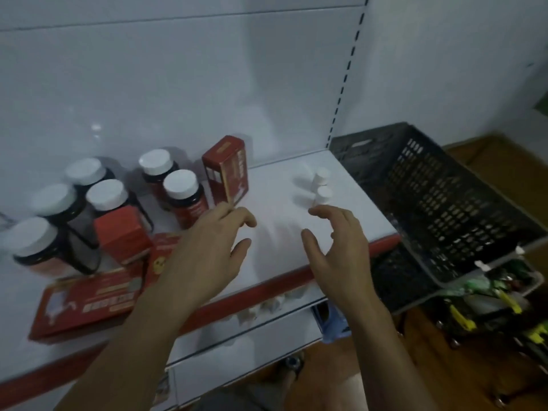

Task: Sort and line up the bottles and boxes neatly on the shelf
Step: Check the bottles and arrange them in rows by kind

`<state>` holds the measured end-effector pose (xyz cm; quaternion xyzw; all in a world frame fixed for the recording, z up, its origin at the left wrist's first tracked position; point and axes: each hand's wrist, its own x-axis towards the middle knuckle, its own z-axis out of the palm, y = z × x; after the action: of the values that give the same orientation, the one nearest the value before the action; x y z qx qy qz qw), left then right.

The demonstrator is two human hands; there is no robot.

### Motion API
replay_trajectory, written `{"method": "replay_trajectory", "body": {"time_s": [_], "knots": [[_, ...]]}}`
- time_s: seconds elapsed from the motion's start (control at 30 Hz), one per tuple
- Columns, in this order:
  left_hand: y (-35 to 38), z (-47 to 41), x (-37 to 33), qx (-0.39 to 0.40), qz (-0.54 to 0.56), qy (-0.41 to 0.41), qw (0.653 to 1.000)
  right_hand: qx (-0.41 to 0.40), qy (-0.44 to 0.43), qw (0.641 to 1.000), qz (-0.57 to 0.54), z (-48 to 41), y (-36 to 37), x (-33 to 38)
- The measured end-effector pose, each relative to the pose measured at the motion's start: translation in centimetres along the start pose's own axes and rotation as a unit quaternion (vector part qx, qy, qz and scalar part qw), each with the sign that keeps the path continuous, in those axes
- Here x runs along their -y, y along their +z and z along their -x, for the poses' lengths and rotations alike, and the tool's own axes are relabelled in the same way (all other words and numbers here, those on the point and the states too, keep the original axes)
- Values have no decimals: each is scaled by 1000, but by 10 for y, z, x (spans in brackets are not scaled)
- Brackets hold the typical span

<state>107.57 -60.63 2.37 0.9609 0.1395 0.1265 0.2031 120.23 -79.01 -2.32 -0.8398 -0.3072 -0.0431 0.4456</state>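
White shelf; upright red box print blurred, unreadable; left hand, right hand spread, holding nothing.

A black slatted crate sits over a white bin on wooden floor.

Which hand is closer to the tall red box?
Left. The left hand is below the tall red box; the right hand is farther right, by the small white bottles.
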Motion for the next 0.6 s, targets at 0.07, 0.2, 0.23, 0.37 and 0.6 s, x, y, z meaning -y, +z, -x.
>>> {"method": "replay_trajectory", "body": {"time_s": [0.07,0.2,0.23,0.37,0.6], "knots": [[18,-37,-11,37,5,11,999,-23,23,999,8,-14,-15,-22],[45,-112,-27,138,38,15,990,12,57,997,47,-42,-39,-56],[50,-129,-30,157,39,11,987,30,56,997,53,-48,-44,-63],[72,-183,-39,188,38,26,981,97,27,991,82,-73,-47,-85],[88,-210,-37,183,72,22,980,173,13,984,38,-97,-28,-99]]}}
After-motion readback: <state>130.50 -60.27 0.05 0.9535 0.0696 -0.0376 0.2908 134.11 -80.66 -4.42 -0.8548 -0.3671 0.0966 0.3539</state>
